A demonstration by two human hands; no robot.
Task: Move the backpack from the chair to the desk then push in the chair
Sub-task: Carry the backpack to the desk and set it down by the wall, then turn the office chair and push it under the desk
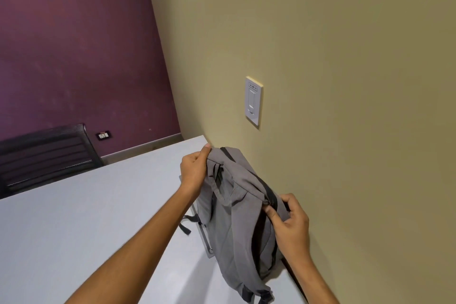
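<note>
A grey backpack (237, 219) with black zips and straps stands upright on the white desk (98, 217), leaning against the beige wall on the right. My left hand (195, 168) pinches the fabric at the far top corner of the backpack. My right hand (288, 222) grips the near top edge by the black zip. A black mesh chair (47, 155) stands at the far side of the desk, at the left; only its backrest shows.
A white wall switch plate (253, 101) sits on the beige wall above the backpack. A dark socket (103, 135) is low on the purple wall behind the chair. A metal cable slot (206, 239) in the desk lies partly under the backpack.
</note>
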